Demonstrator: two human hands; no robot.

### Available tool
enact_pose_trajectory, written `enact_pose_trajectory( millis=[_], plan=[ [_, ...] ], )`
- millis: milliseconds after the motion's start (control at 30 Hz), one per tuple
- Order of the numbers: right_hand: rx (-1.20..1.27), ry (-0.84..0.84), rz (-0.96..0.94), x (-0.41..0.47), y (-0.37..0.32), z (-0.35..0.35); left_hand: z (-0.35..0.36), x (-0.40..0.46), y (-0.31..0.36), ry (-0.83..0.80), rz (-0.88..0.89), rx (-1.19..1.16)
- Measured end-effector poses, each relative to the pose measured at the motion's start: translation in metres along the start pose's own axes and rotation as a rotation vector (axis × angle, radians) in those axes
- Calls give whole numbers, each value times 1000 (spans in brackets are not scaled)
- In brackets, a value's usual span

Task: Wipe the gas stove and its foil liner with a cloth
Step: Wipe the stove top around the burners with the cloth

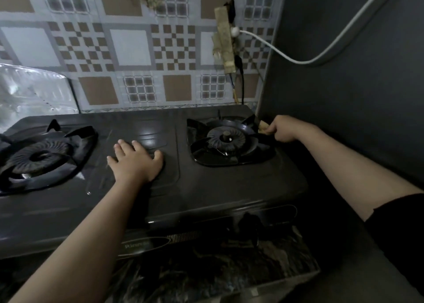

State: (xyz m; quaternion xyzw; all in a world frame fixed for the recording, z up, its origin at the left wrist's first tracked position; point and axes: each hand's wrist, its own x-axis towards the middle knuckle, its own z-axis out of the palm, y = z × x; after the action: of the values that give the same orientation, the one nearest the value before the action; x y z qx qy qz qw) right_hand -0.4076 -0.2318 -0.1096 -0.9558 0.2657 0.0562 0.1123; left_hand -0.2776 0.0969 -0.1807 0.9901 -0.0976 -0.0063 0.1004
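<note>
Closest to us is the dark marble counter, and the black gas stove sits on it. We can see a knob on the stove's front. Our left hand lies flat on the stove top between the two burners, fingers spread out. The left burner is on one side and the right burner on the other. Our right hand is at the far right edge of the stove, next to the dark wall. It pinches a small yellowish cloth. Farther back, shiny foil stands behind the left burner. A white cable hangs along the tiled wall.
</note>
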Motion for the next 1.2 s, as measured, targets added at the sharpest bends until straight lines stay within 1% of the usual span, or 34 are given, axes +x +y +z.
enact_pose_trajectory(
  millis=[100,233,400,500,633,933,1033,1067,1100,1133,1200],
  plan=[
    [-20,10,4,-28,4,6,1,2,1,-3,-5,-1],
    [-39,26,62,-54,3,20,1,2,0,-16,7,0],
    [-114,57,76,-74,-20,25,0,1,-1,-34,21,-18],
    [-133,87,118,-87,-31,28,-1,2,-1,-47,26,-22],
    [-111,95,139,-108,-38,39,0,4,2,-71,36,-20],
    [-71,130,81,-120,-71,57,0,11,-5,-90,17,-22],
    [-26,129,27,-121,-88,69,0,11,-7,-93,-4,-24],
    [-10,172,39,-148,-82,71,-5,-7,4,-79,59,-22],
    [-4,184,26,-152,-87,76,-4,-9,4,-69,76,-22],
    [19,200,6,-149,-88,82,-6,-9,4,-67,62,-20],
    [81,170,-10,-147,-89,89,-5,-7,3,-64,34,-21]
  ],
)
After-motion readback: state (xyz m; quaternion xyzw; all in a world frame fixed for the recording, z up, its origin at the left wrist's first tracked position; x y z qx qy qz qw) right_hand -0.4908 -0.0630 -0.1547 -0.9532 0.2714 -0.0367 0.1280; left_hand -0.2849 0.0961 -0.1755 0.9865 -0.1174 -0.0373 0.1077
